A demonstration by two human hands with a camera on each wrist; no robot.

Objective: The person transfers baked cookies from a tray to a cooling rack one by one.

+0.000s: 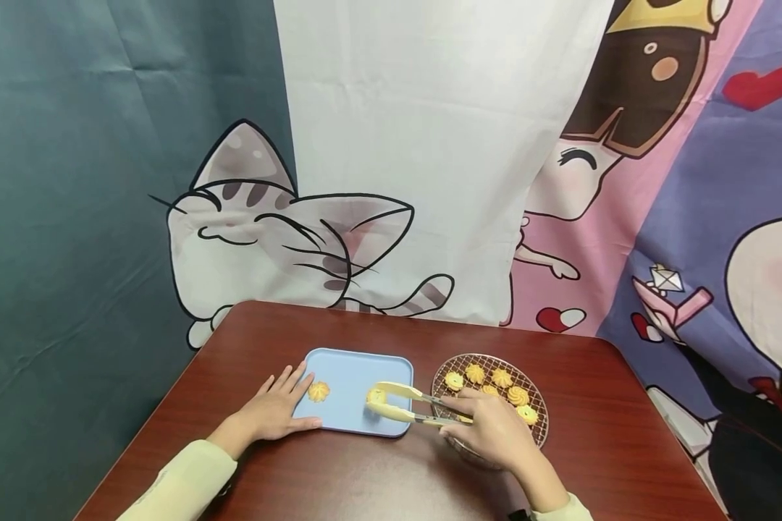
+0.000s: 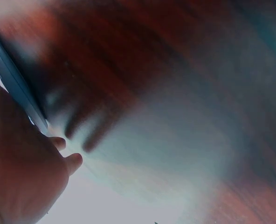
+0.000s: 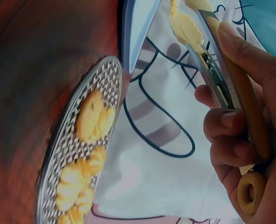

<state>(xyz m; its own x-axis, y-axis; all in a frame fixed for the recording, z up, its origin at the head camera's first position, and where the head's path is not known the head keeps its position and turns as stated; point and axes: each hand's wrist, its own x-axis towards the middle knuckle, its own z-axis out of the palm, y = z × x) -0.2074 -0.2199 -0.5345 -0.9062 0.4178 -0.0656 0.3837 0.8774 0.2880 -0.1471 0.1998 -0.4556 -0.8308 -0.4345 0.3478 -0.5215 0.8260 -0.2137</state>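
Note:
My right hand [image 1: 492, 430] grips a pair of tongs [image 1: 396, 413] with pale yellow tips and metal arms. Between the tips is a yellow piped cookie [image 1: 374, 398], over the right part of a light blue rectangular tray [image 1: 352, 365]. In the right wrist view, fingers curl round the tong handles [image 3: 247, 107], and a bit of the cookie [image 3: 174, 7] shows at the top edge. My left hand [image 1: 270, 414] rests at the tray's left edge with fingers spread. Near its fingers, another piped cookie [image 1: 318, 391] lies on the tray.
Right of the tray is a round wire-mesh rack [image 1: 539, 427] bearing several piped cookies [image 1: 518, 396], partly hidden under my right hand. Everything sits on a reddish-brown wooden table [image 1: 339, 485]. A printed cartoon curtain [image 1: 430, 145] hangs behind the table.

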